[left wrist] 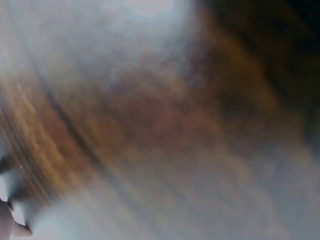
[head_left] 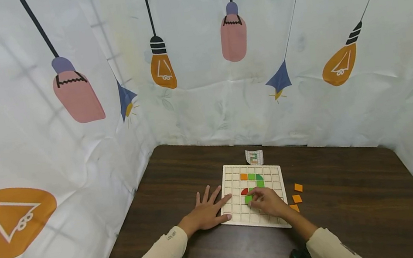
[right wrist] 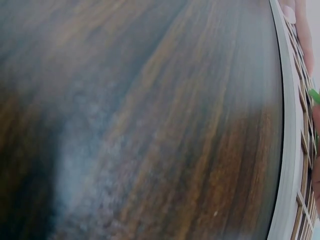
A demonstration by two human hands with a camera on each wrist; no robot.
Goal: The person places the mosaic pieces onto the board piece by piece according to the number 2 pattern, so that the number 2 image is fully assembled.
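A pale square grid board (head_left: 239, 219) lies on the table, with colored tiles set in some cells. My left hand (head_left: 207, 213) rests spread at the board's left edge, with the thumb and a finger over the rim. My right hand (head_left: 267, 202) is over the middle of the board, its thumb and forefinger pinching a green tile (head_left: 247, 200) with a rounded corner. That green tile (right wrist: 314, 96) shows at the fingertips in the right wrist view. Just above it sits a red quarter-round tile (head_left: 244, 191). Farther up are an orange square tile (head_left: 243, 176) and several green tiles (head_left: 251, 177).
Behind the board lies a small printed card (head_left: 254, 157) with a colored pattern. Several loose orange square tiles (head_left: 297, 198) lie to the right of the board. A small dark object (head_left: 298, 257) is near my right sleeve. Printed white sheeting (head_left: 204, 111) surrounds the brown table (head_left: 349, 188).
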